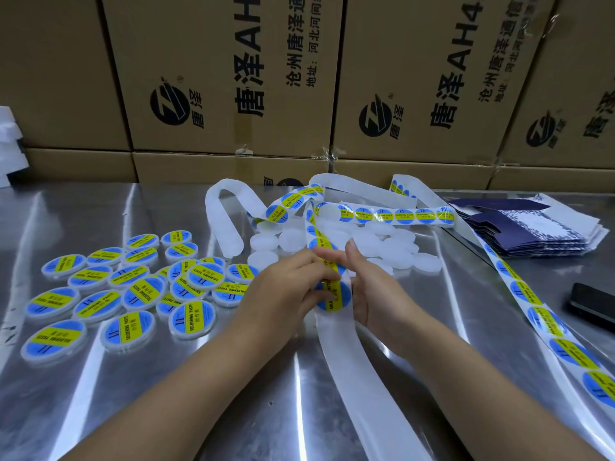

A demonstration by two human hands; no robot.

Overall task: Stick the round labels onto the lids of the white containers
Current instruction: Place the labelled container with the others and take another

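Label strip point(323, 242) pinched in curled fingers of left hand point(289, 287); round label point(332, 299) partly covered. Right hand point(372, 289) fingers hidden behind strip, grasp cannot be told.

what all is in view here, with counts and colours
labelled containers: about twenty, white with blue-yellow labels, table left
plain containers: pile, white, centre behind the hands
label strip: one, white backing, blue-yellow labels, looping centre to right
flat cartons: one stack, navy and white, right rear
phone: one, black, right edge
cardboard boxes: several, brown, behind table
table: one, shiny metal
left grip: pinches the strip
right grip: touches the strip
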